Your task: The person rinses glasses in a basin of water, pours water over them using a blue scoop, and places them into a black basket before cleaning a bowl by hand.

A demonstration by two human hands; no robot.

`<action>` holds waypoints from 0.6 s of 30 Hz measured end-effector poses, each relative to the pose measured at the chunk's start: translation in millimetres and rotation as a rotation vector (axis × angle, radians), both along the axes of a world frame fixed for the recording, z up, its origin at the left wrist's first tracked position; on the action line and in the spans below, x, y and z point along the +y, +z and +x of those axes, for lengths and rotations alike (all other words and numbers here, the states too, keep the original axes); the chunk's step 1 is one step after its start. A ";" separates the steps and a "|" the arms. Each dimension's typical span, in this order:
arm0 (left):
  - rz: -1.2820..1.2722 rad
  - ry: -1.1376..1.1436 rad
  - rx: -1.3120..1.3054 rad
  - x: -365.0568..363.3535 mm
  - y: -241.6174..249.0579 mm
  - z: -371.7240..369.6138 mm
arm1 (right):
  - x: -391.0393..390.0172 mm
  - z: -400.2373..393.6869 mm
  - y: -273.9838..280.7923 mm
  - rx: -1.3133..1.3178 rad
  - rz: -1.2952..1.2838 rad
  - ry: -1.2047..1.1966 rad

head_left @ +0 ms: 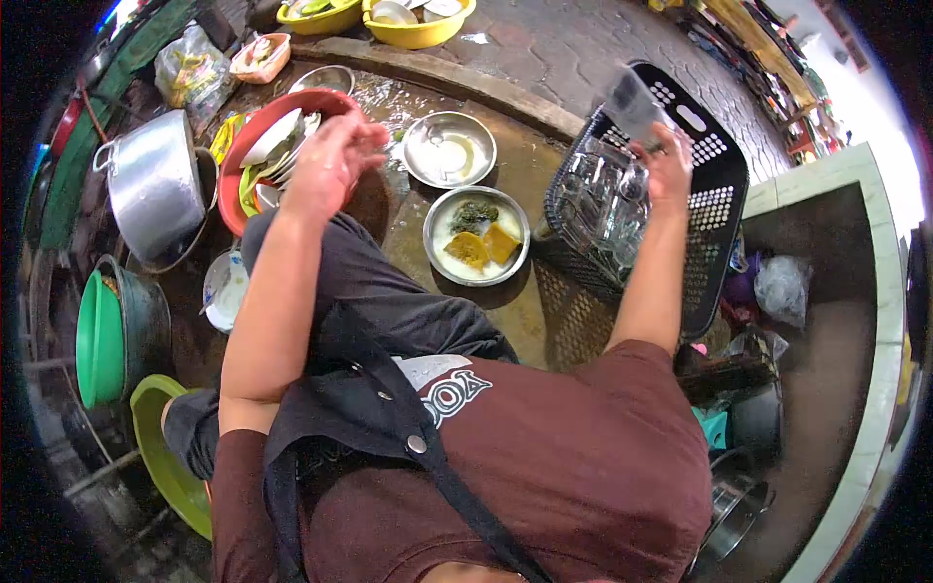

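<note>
My right hand point(666, 163) grips a clear drinking glass point(632, 105), tilted and smeared by motion, above a black plastic basket point(717, 194). Several clear glasses point(607, 194) lie in that basket. Wet and slightly blurred, my left hand point(340, 160) hovers by the right rim of a red basin point(231, 185), fingers loosely apart with nothing seen in them. White dishes point(272, 141) are piled in the basin. Between my hands sit a metal bowl point(450, 149) of cloudy liquid and another metal bowl point(476, 277) with yellow sponges point(483, 249) and a dark green scrubber point(474, 216).
At left stand a big aluminium pot point(155, 185), a green basin point(97, 340) and a white bowl point(225, 291). Yellow tubs point(418, 35) with dishes are at the back, past a raised kerb point(466, 92). A tiled ledge point(865, 253) edges the right side.
</note>
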State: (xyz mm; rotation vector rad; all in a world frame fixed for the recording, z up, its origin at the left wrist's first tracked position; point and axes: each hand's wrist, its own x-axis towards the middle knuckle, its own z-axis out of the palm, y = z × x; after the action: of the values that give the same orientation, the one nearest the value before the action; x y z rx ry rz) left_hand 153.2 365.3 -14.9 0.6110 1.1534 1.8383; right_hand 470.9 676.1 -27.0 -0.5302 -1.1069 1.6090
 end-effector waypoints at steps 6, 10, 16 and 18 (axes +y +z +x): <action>-0.041 0.404 0.133 -102.5 42.8 -75.1 | 92.1 30.8 -95.5 -0.663 -0.165 -0.470; -0.135 0.592 0.253 -209.3 76.7 -104.4 | 144.6 35.5 -193.5 -1.565 0.212 -0.683; -0.229 0.995 0.259 -346.8 119.2 -78.5 | 93.9 6.9 -201.3 -1.995 0.719 -0.494; -0.244 1.145 0.268 -382.6 121.7 -61.7 | 88.0 -0.3 -207.5 -2.094 0.896 -0.530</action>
State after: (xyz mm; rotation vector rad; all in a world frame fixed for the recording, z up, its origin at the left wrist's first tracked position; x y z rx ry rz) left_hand 91.5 -17.3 106.8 -0.0109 2.1478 2.4883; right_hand 470.6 764.2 -234.5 -1.6871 -2.4752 -0.5917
